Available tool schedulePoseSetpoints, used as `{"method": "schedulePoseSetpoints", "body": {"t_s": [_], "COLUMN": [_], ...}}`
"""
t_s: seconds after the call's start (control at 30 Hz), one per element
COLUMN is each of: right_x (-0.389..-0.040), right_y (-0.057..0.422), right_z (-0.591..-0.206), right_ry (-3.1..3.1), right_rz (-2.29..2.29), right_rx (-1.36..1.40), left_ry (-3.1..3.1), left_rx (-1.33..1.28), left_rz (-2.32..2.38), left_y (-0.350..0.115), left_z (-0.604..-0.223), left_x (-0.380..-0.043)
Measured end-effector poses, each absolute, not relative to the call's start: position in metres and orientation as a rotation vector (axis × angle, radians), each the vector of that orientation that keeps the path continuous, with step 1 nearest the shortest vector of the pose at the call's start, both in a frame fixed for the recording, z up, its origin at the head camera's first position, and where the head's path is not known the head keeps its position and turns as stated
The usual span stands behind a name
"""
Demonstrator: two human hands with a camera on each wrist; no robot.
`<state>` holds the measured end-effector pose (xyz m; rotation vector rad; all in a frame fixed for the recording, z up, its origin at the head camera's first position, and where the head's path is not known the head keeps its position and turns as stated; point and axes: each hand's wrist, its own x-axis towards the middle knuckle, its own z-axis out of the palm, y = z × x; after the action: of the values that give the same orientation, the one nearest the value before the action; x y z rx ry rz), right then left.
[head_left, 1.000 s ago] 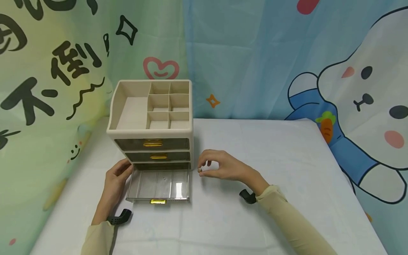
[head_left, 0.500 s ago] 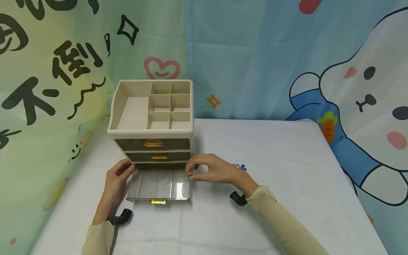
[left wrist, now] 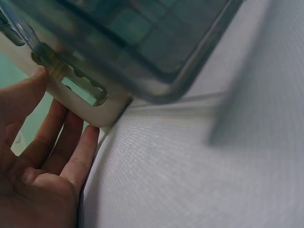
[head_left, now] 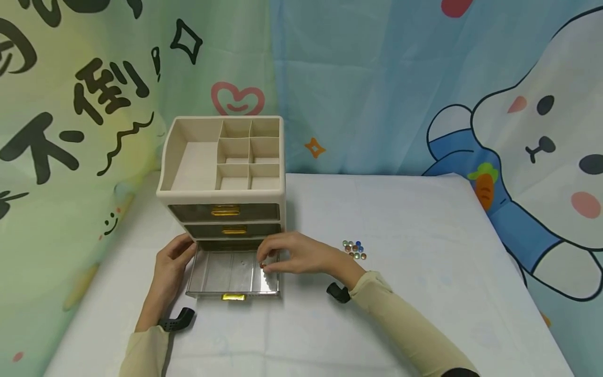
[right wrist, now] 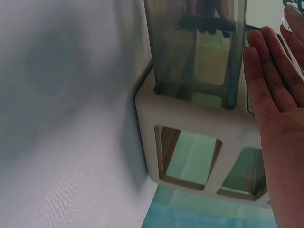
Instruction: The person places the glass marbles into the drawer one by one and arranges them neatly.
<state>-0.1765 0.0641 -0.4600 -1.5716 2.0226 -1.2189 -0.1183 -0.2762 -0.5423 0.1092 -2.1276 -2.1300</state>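
A cream desktop drawer organizer (head_left: 220, 195) stands on the white table. Its bottom clear drawer (head_left: 221, 272) is pulled out, with a gold handle at the front. My left hand (head_left: 171, 269) holds the organizer's lower left side; in the left wrist view its thumb and fingers (left wrist: 78, 164) lie against the cream frame. My right hand (head_left: 301, 254) pinches a small shiny rhinestone (head_left: 262, 265) between thumb and index finger, above the drawer's right part. In the right wrist view the rhinestone (right wrist: 286, 23) sparkles at the fingertips, while the other fingers extend.
Several small coloured rhinestones (head_left: 355, 249) lie on the table right of the organizer, beyond my right wrist. Two closed drawers (head_left: 226, 212) sit above the pulled-out one. A printed curtain (head_left: 358, 89) hangs behind the table.
My right hand has moved left with the rhinestone, from beside the organizer to over the open drawer. The rhinestones on the table have come into sight. My left hand stays put.
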Motion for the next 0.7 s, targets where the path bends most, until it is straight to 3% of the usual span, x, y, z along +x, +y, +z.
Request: {"method": "schedulePoseSetpoints", "body": {"t_s": [0.7], "right_x": [-0.181], "right_y": [0.026], "right_z": [-0.454], "right_ry": [2.003], "right_rz": [-0.885], "right_rx": [-1.48], "left_ry": [-2.152], "left_rx": [0.091], "left_rz": [-2.122], "left_y": [-0.278], "left_z": [-0.543], "left_x": [-0.118]}}
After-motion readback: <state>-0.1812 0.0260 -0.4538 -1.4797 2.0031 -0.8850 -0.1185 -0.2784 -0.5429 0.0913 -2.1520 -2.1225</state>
